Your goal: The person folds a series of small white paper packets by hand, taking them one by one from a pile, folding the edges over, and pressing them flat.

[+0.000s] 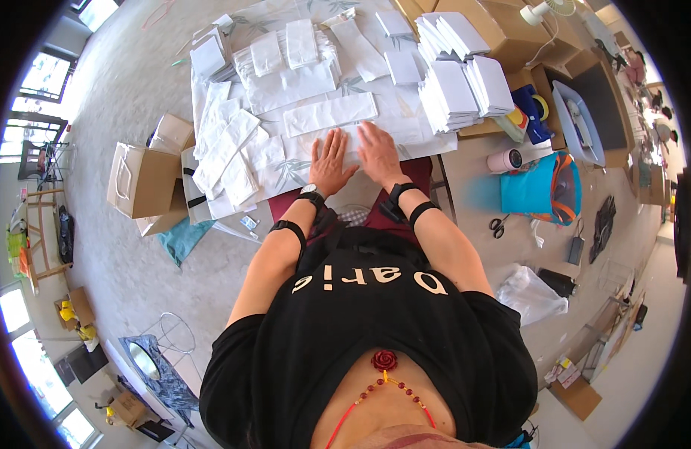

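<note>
Both hands lie flat and open, palms down: the left hand (331, 159) and the right hand (377, 152) press side by side on a white paper bag (345, 146) that lies on the leaf-patterned cloth (285, 168) before the person. They grip nothing. I judge the work to be well advanced but not finished: neat stacks of white bags (459, 82) stand at the far right, while many loose flat bags (224, 150) are spread at the left and beyond the hands. As for containers, the brown cardboard box (142, 179) at the left seems closed, and the blue bag (541, 187) at the right shows no contents that I can tell.
</note>
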